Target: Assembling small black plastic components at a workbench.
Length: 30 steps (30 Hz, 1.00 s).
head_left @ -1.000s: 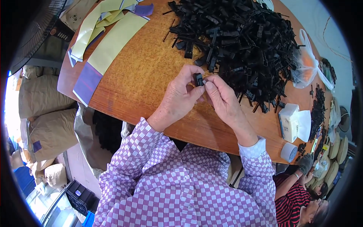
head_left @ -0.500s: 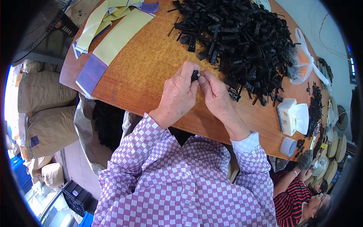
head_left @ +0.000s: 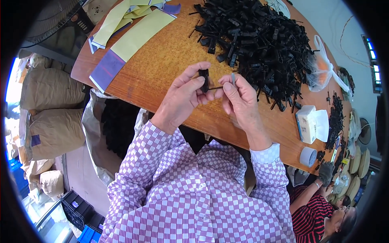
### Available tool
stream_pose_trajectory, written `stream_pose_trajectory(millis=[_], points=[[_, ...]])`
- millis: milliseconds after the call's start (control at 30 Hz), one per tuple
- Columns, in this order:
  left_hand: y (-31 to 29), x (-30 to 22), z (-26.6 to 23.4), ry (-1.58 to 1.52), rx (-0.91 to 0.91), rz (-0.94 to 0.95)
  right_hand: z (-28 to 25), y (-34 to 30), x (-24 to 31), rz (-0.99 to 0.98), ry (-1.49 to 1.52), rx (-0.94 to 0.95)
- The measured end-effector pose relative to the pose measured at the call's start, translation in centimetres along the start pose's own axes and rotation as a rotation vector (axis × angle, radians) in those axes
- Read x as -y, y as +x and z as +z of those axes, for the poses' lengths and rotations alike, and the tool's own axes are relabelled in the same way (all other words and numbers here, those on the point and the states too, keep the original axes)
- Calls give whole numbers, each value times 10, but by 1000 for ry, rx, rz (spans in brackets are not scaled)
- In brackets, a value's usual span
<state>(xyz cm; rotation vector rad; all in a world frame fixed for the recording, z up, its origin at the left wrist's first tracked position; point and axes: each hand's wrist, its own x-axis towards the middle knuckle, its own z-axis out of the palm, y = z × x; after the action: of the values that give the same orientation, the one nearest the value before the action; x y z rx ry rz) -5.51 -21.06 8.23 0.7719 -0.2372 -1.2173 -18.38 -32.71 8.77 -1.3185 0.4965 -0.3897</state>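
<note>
Held upright between the thumb and fingers of my left hand [head_left: 177,99] is a small black plastic part [head_left: 204,80]. A thin black stem [head_left: 216,88] sticks out from its lower end toward my right hand [head_left: 244,103], whose fingers are closed close by. A narrow grey, blade-like piece [head_left: 233,78] shows between the right thumb and forefinger; its lower end is hidden. Whether the right fingers also grip the stem I cannot tell. Both hands are above the near part of the wooden table [head_left: 158,65], in front of a big heap of similar black parts [head_left: 263,44].
Yellow and purple strips [head_left: 142,34] lie at the left. To the right are a knotted plastic bag [head_left: 322,71], a tissue pack [head_left: 306,124], a tape roll [head_left: 308,156] and more black parts [head_left: 335,117]. An open sack [head_left: 91,129] stands below the table's left edge. A co-worker [head_left: 312,210] sits at lower right.
My hands have drawn apart a little and the left has turned, so the black part and its stem now show. The grey piece in the right fingers has come into sight. The view has shifted slightly.
</note>
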Motion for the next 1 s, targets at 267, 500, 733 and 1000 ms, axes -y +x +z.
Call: stream_pose_trajectory(millis=[267, 500, 733, 1000], points=[[6, 6, -10, 141, 321, -91, -19, 6, 3, 237, 160, 150], [16, 9, 5, 412, 206, -57, -25, 15, -1, 114, -70, 116], [32, 25, 3, 826, 128, 188, -18, 14, -4, 83, -123, -25], [46, 30, 6, 821, 60, 264, -11, 19, -9, 201, 23, -68]])
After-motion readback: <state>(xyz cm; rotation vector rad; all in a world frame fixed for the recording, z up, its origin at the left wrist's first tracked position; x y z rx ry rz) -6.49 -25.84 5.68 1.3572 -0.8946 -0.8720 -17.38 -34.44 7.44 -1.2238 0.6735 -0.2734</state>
